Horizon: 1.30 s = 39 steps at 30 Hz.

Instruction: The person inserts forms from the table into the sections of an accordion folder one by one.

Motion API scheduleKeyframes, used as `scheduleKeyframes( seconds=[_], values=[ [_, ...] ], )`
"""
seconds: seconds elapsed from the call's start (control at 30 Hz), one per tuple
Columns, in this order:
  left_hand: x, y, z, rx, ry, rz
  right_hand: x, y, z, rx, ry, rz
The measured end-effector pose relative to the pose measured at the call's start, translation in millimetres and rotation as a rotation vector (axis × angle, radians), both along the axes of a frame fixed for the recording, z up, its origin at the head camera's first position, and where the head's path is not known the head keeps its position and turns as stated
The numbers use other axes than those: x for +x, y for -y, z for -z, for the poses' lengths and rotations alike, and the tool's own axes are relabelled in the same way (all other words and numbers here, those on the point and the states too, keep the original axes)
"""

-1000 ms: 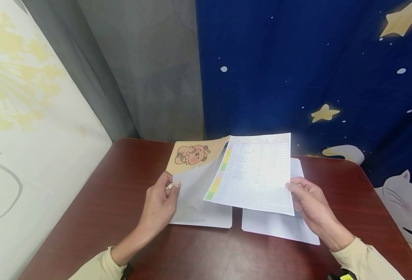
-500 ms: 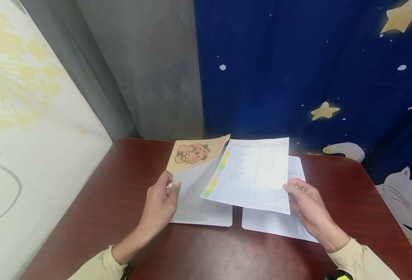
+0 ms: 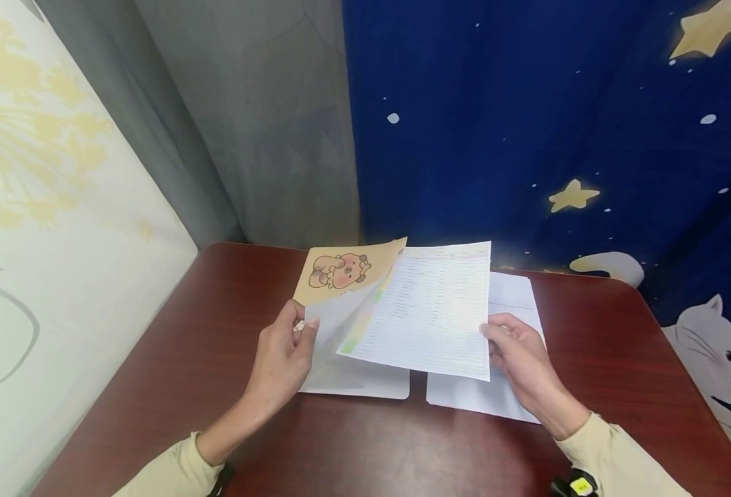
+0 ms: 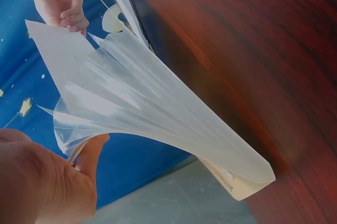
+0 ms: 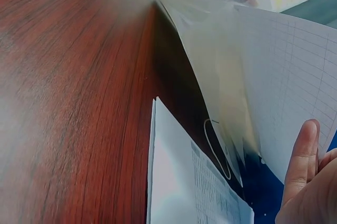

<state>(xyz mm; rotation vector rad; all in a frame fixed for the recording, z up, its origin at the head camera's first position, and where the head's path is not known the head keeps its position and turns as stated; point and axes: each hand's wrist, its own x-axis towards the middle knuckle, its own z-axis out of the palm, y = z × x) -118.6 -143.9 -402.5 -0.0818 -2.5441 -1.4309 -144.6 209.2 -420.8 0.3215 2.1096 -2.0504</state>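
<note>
A display folder [image 3: 340,276] with a tan cartoon-bear cover lies open on the red-brown table [image 3: 203,345]. My left hand [image 3: 287,348] pinches up the cover and several clear sleeves [image 4: 147,108] at their left edge. My right hand [image 3: 514,352] pinches the right edge of a printed table sheet [image 3: 430,310] with a coloured left margin, held tilted above the folder, its left edge reaching in among the lifted sleeves. In the right wrist view the sheet [image 5: 295,77] rises over the table, my thumb [image 5: 300,155] on its face.
A small pile of printed sheets [image 3: 508,297] lies flat on the table to the right of the folder, partly under the held sheet. A blue starry curtain [image 3: 527,138] and a grey one hang behind; a white panel stands at left.
My right hand has carried the printed sheet to the left, so its coloured margin now slips in among the lifted sleeves. The left hand keeps holding the cover up.
</note>
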Motion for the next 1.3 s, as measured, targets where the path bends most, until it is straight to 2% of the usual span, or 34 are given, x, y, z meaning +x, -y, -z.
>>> scheduleKeyframes(
  seconds=[0.57,0.9,1.3],
  values=[
    [2.0,3.4,0.6,0.004,-0.01,-0.014,-10.4,27.1,6.8,-0.023,0.005,0.005],
    [1.5,3.6,1.8,0.038,-0.021,-0.008,-6.6,29.0,8.0,-0.014,-0.014,0.005],
    [-0.6,2.6,-0.1,0.05,-0.04,0.003,-9.5,28.5,5.0,-0.032,-0.024,0.008]
  ],
)
